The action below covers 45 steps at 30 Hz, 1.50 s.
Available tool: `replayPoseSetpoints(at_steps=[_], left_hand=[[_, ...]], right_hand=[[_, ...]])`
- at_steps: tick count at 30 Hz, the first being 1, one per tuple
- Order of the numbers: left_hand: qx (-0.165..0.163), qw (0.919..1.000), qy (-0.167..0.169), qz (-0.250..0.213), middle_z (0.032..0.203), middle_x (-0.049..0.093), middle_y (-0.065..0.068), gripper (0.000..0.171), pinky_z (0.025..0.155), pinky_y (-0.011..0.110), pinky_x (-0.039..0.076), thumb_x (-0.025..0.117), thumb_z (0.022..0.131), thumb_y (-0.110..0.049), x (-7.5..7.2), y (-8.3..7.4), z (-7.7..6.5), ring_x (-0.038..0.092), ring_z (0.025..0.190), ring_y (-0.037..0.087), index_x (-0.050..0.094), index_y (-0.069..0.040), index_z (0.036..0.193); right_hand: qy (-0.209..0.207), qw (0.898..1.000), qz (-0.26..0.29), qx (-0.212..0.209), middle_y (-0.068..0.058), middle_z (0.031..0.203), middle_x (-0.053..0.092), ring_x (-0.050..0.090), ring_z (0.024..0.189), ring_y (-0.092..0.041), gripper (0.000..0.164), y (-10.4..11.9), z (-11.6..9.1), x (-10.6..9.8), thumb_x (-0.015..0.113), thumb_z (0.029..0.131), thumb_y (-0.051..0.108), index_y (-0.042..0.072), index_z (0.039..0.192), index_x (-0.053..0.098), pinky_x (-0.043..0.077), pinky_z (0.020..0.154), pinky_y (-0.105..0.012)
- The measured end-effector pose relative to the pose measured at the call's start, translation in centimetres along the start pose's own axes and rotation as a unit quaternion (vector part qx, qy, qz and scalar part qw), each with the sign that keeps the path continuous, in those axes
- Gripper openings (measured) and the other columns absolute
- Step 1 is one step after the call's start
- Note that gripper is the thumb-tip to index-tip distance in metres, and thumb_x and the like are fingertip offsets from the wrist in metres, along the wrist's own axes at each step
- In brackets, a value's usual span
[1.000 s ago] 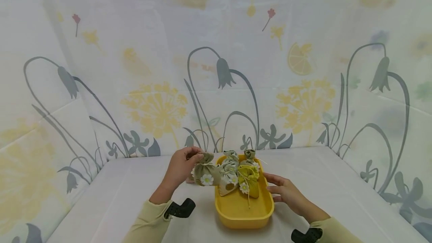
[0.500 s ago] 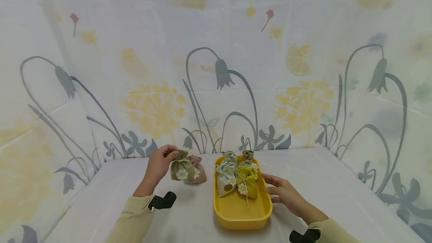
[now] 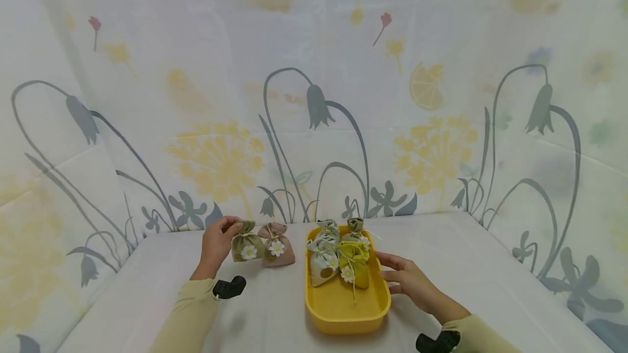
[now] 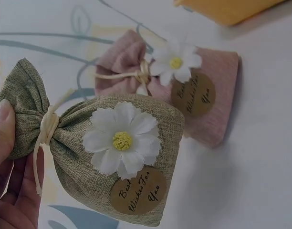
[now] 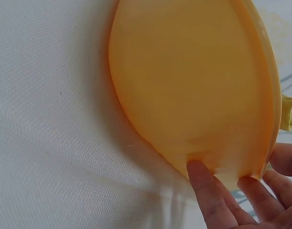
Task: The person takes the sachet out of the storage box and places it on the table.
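My left hand [image 3: 217, 244] pinches the gathered neck of an olive-green drawstring pouch [image 4: 72, 143]. A white fabric daisy and a round "Best Wishes For You" label decorate its front. Close beside it, a dusty-pink pouch [image 3: 281, 249] of the same style stands on the table, partly covered by the green one in the left wrist view. My right hand [image 3: 409, 279] rests its fingertips against the outer right wall of a yellow tray [image 3: 348, 323]. Inside the tray are a bright yellow-green pouch [image 3: 360, 271], two pale grey-green pouches [image 3: 321, 263] and a darker green pouch [image 3: 355, 227].
A white cloth covers the table [image 3: 275, 309]. Behind it hangs a curtain [image 3: 314, 151] printed with flowers. The tray's left wall stands a short way right of the pink pouch.
My left hand has carried the olive-green pouch leftward from beside the tray, past the pink pouch to its left side. The pink pouch shows more fully. My right hand stays at the tray.
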<state>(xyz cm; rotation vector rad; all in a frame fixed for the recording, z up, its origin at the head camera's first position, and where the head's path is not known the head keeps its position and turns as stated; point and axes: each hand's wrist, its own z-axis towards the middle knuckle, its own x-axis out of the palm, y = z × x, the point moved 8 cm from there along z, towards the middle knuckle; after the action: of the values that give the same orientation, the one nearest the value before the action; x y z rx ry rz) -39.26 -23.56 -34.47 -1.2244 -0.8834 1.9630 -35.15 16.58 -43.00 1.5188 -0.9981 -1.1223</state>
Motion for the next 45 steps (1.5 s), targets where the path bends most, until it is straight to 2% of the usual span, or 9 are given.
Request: replayPoseSetpoints(at_steps=[8, 15, 19, 23, 27, 32, 37, 41, 45], left_hand=[[-0.005, 0.9996, -0.023, 0.018, 0.09, 0.065, 0.013, 0.017, 0.069, 0.034, 0.045, 0.059, 0.093, -0.014, -0.2, 1.9, 0.2, 0.059, 0.086, 0.029, 0.066, 0.0, 0.099], [-0.021, 0.9995, -0.019, 0.016, 0.095, 0.065, 0.015, 0.019, 0.07, 0.034, 0.046, 0.06, 0.092, -0.015, 0.7, 3.4, 0.0, 0.059, 0.091, 0.03, 0.066, 0.001, 0.101], [-0.021, 0.9995, -0.019, 0.016, 0.098, 0.065, 0.017, 0.021, 0.073, 0.038, 0.047, 0.059, 0.093, -0.016, 0.9, 3.1, -0.1, 0.059, 0.093, 0.031, 0.066, 0.001, 0.103], [-0.009, 0.999, -0.032, 0.029, 0.093, 0.065, 0.014, 0.02, 0.069, 0.035, 0.045, 0.062, 0.091, -0.016, 0.5, 2.9, 0.0, 0.059, 0.088, 0.028, 0.067, -0.001, 0.103], [0.017, 0.9981, -0.052, 0.03, 0.093, 0.066, 0.013, 0.02, 0.069, 0.033, 0.044, 0.064, 0.089, -0.015, 0.0, 2.5, 0.1, 0.059, 0.084, 0.025, 0.068, -0.002, 0.104], [0.052, 0.9961, -0.071, 0.008, 0.097, 0.066, 0.013, 0.019, 0.075, 0.035, 0.047, 0.066, 0.088, -0.012, -0.4, 1.7, -0.6, 0.06, 0.088, 0.025, 0.068, -0.002, 0.103], [0.054, 0.9978, -0.036, -0.009, 0.098, 0.066, 0.011, 0.018, 0.074, 0.029, 0.048, 0.067, 0.087, -0.013, 0.8, 1.2, -1.6, 0.059, 0.088, 0.023, 0.067, -0.002, 0.103], [0.042, 0.9987, 0.0, -0.028, 0.097, 0.066, 0.008, 0.019, 0.072, 0.026, 0.048, 0.067, 0.087, -0.012, 2.3, 1.0, -2.4, 0.06, 0.089, 0.021, 0.067, -0.003, 0.103], [0.046, 0.9972, 0.032, -0.049, 0.097, 0.066, 0.007, 0.021, 0.072, 0.027, 0.049, 0.067, 0.087, -0.011, 4.0, 0.1, -3.1, 0.061, 0.09, 0.022, 0.067, -0.003, 0.106]], right_hand=[[0.009, 1.0, 0.007, -0.005, -0.029, 0.14, 0.033, 0.046, 0.118, -0.039, 0.052, 0.2, 0.1, 0.4, 0.054, 0.093, 0.009, -0.004, 0.14, 0.036, 0.052, 0.077, -0.042], [0.01, 1.0, 0.007, -0.009, -0.029, 0.14, 0.033, 0.046, 0.118, -0.039, 0.052, 0.3, 0.0, 0.5, 0.053, 0.092, 0.008, -0.004, 0.14, 0.036, 0.052, 0.077, -0.042], [0.01, 1.0, 0.01, -0.012, -0.029, 0.14, 0.033, 0.046, 0.118, -0.039, 0.051, 0.4, 0.0, 0.5, 0.053, 0.093, 0.008, -0.005, 0.14, 0.036, 0.052, 0.077, -0.042], [0.012, 1.0, 0.009, -0.013, -0.029, 0.14, 0.034, 0.046, 0.118, -0.039, 0.052, 0.4, -0.1, 0.6, 0.053, 0.093, 0.008, -0.005, 0.14, 0.036, 0.052, 0.077, -0.042], [0.009, 1.0, 0.008, -0.015, -0.029, 0.14, 0.034, 0.047, 0.118, -0.039, 0.051, 0.5, -0.2, 0.5, 0.053, 0.093, 0.008, -0.005, 0.14, 0.036, 0.052, 0.077, -0.042], [0.011, 1.0, 0.007, -0.018, -0.03, 0.14, 0.032, 0.046, 0.118, -0.039, 0.052, 0.5, -0.3, 0.3, 0.052, 0.093, 0.008, -0.006, 0.14, 0.035, 0.052, 0.077, -0.042], [0.005, 1.0, 0.001, -0.02, -0.03, 0.14, 0.033, 0.046, 0.118, -0.039, 0.052, 0.5, -0.3, 0.0, 0.053, 0.093, 0.008, -0.006, 0.139, 0.035, 0.052, 0.077, -0.041], [0.011, 1.0, 0.006, -0.015, -0.03, 0.14, 0.032, 0.046, 0.118, -0.038, 0.052, 0.4, -0.3, 0.1, 0.052, 0.093, 0.008, -0.006, 0.14, 0.034, 0.052, 0.077, -0.041], [0.012, 1.0, 0.008, -0.012, -0.029, 0.14, 0.032, 0.047, 0.118, -0.038, 0.053, 0.3, -0.3, 0.1, 0.052, 0.093, 0.008, -0.006, 0.14, 0.034, 0.052, 0.078, -0.041]])
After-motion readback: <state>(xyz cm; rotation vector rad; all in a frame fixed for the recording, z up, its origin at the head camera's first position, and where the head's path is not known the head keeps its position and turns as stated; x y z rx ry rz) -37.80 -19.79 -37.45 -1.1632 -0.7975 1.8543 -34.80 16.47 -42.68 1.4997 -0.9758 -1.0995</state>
